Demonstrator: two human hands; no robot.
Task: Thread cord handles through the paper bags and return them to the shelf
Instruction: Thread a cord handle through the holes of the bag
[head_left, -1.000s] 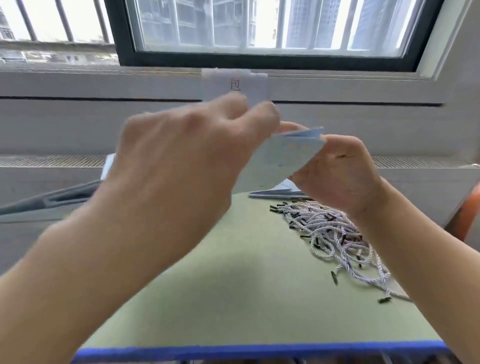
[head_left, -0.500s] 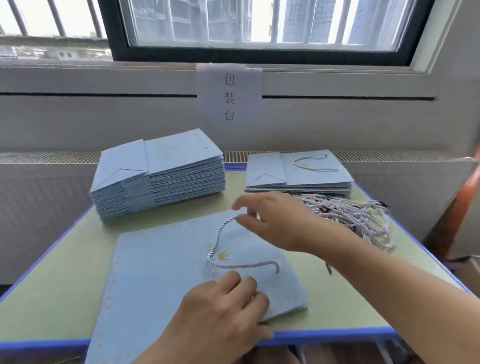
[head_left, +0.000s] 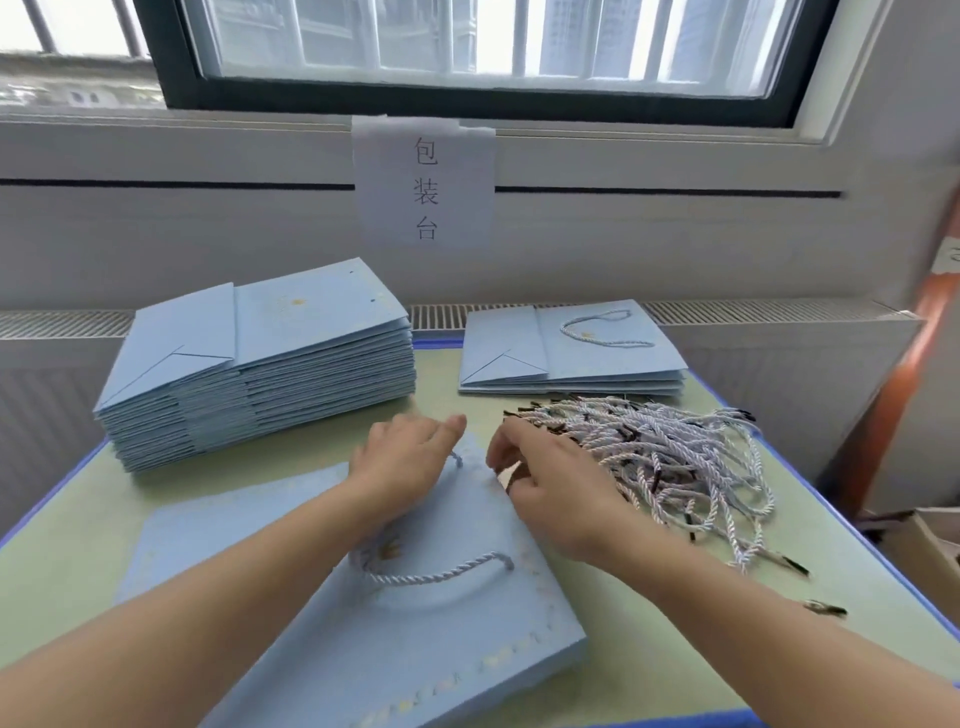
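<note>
A flat light-blue paper bag (head_left: 322, 613) lies on the green table in front of me, with a twisted white cord handle (head_left: 436, 574) across its face. My left hand (head_left: 402, 460) lies over the bag's far edge, fingers bent over that edge, and a short piece of cord shows beside its thumb. My right hand (head_left: 550, 488) is at the same edge a little to the right, fingers curled down onto the bag's corner. A loose heap of cords (head_left: 670, 457) lies just right of that hand.
A tall stack of flat blue bags (head_left: 260, 374) stands at the back left. A low stack of bags with handles (head_left: 571, 348) sits at the back right. A paper sign (head_left: 423, 182) hangs on the wall below the window. The table's blue edge (head_left: 810, 499) runs along the right.
My left hand has moved from the bag's near edge up to its far edge. My right hand has shifted right, off the cord loop, to the bag's far corner.
</note>
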